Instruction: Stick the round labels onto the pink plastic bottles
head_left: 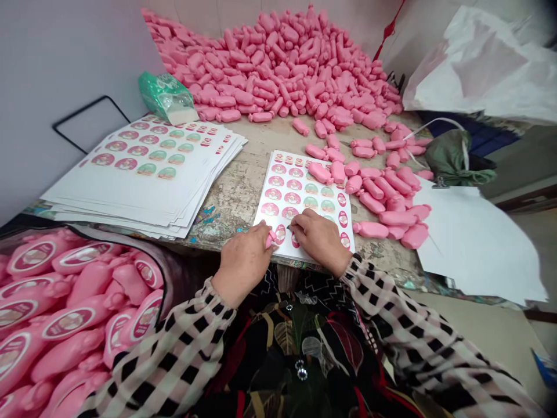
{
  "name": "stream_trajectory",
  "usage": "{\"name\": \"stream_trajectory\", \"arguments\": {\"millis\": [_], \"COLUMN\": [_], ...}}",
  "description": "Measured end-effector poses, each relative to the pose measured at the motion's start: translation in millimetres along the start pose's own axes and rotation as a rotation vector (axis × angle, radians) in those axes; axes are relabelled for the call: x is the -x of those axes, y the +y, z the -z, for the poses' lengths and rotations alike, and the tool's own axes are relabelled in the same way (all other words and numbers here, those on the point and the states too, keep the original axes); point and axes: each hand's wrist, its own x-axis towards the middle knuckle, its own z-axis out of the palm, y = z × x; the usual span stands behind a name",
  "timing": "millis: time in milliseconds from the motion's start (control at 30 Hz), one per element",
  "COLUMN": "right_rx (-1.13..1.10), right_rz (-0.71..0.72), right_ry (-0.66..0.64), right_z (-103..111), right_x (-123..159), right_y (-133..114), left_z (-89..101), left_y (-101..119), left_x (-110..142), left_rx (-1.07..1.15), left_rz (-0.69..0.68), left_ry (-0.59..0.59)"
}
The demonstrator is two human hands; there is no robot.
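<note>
On the worn table in front of me lies a stack of sticker sheets [260, 216] with pink and green oval labels. My left hand [246, 260] is closed around a small pink plastic bottle [270, 239], of which only the end shows, at the sheet's lower left corner. Fingers pinched, my right hand [319, 237] rests on the lower part of the sheet beside a pink oval label [279, 234]. A small dark tip shows at its fingertips, too small to name. Loose pink bottles [371, 230] lie against the sheet's right side.
A large heap of pink bottles [287, 64] fills the table's back. More label sheets [143, 194] sit at left under a green plastic bag [167, 96]. A bag of labelled bottles [69, 322] stands lower left. White paper [474, 238] overhangs at right, near a dark green cloth [456, 157].
</note>
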Motion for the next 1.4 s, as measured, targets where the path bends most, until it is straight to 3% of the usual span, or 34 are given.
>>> {"name": "stream_trajectory", "arguments": {"millis": [300,600,800,967,1233,1400], "right_rx": [-0.184,-0.328,-0.339,-0.334,-0.258,-0.416], "right_rz": [-0.016,-0.284,-0.34,-0.367,-0.21,-0.256], "right_ry": [-0.008,0.095,0.057,0.041,0.225,0.366], "right_z": [-4.6,-18.1,-13.3,-12.8,-6.8,-0.7], "right_x": [2.9,9.7,4.4,0.2,10.7,13.9], "right_y": [5.2,-13.3,-13.7,-13.0,-26.0,-20.7], "left_z": [-2.9,-4.7,-3.7,-5.9,-10.1,-15.1], "left_y": [-0.2,-0.5,-1.7,7.9,4.6,3.8], "left_x": [1.0,2.5,7.4,12.5,15.6,14.4], "left_rx": [0.009,0.012,-0.058,-0.14,-0.172,-0.214], "left_rz": [0.015,0.013,-0.14,-0.125,-0.158,-0.171], "left_ry": [0.009,-0.007,-0.12,-0.172,-0.142,-0.126]}}
